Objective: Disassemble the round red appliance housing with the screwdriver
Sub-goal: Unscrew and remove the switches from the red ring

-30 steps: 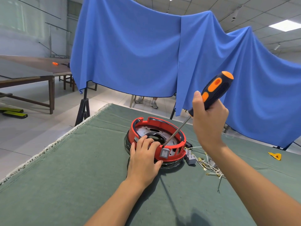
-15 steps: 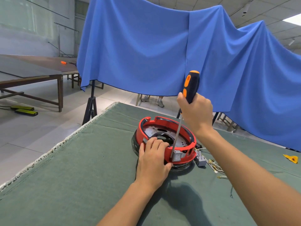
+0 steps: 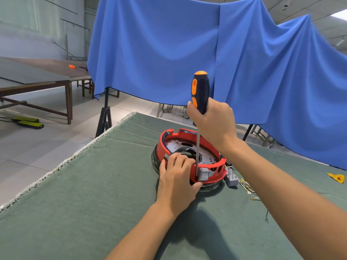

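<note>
Housing: red ring (image 3: 189, 136) sits mid-counter (image 3: 78, 194) on a dark base, metal plate showing inside
Left hand (image 3: 177, 182): fingers curled over the near rim, gripping it, likely to steady the ring against twisting
Right hand (image 3: 213, 119): fist wrapped round the screwdriver (image 3: 200, 91) handle, shaft upright, tip down at the rim beside the grey switch (image 3: 204, 173), probably on a screw
Nearby: grey connector block (image 3: 231, 178) and loose wires (image 3: 247, 188) just right of the housing
Obstruction: left fingers crowd the tip; a slip could hit them

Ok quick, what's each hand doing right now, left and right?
Left hand: fingers curled over the red housing rim, holding it down.
Right hand: gripping the screwdriver handle, shaft upright.
</note>
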Demonstrator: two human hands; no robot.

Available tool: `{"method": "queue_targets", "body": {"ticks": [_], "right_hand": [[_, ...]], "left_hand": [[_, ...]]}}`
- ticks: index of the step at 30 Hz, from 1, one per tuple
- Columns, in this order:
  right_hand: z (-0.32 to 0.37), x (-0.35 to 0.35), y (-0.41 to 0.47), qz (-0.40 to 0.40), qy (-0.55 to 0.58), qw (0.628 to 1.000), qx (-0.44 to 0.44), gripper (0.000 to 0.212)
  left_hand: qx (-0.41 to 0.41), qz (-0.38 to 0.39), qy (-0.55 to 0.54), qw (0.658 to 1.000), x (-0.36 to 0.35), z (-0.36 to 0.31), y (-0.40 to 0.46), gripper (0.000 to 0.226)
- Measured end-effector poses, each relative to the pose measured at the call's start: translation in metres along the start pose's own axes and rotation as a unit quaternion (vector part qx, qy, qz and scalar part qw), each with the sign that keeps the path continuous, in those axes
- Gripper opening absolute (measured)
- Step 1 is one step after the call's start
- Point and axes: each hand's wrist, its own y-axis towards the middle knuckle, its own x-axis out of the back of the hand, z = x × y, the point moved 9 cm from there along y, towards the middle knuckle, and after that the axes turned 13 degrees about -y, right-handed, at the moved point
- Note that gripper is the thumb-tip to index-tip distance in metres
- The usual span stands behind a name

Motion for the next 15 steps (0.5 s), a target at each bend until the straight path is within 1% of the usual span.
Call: {"method": "queue_targets", "body": {"ticks": [2, 4, 6, 8, 10, 12, 15], "right_hand": [[-0.006, 0.005, -0.002, -0.006, 0.011, 1.000, -0.019, 0.042], [-0.021, 0.017, -0.005, -0.030, 0.035, 0.997, -0.066, 0.044], [-0.040, 0.035, -0.010, -0.071, 0.078, 0.986, -0.127, 0.043], [-0.061, 0.052, -0.020, -0.115, 0.128, 0.966, -0.191, 0.040], [-0.083, 0.064, -0.035, -0.159, 0.178, 0.939, -0.247, 0.042], [-0.100, 0.073, -0.056, -0.197, 0.211, 0.914, -0.284, 0.043], [-0.121, 0.079, -0.090, -0.243, 0.238, 0.876, -0.343, 0.039]], "left_hand": [[-0.001, 0.004, 0.003, 1.000, -0.001, -0.001, -0.001, 0.053], [0.000, 0.013, 0.010, 1.000, -0.002, 0.000, -0.001, 0.055], [-0.004, 0.014, 0.010, 1.000, -0.002, 0.000, -0.002, 0.057], [-0.017, 0.013, 0.019, 1.000, -0.001, -0.004, -0.003, 0.059], [-0.047, 0.007, 0.037, 0.998, 0.000, -0.010, -0.003, 0.058], [-0.073, -0.006, 0.041, 0.996, 0.001, -0.018, -0.004, 0.054], [-0.089, -0.030, 0.020, 0.995, 0.003, -0.024, -0.006, 0.043]]}}
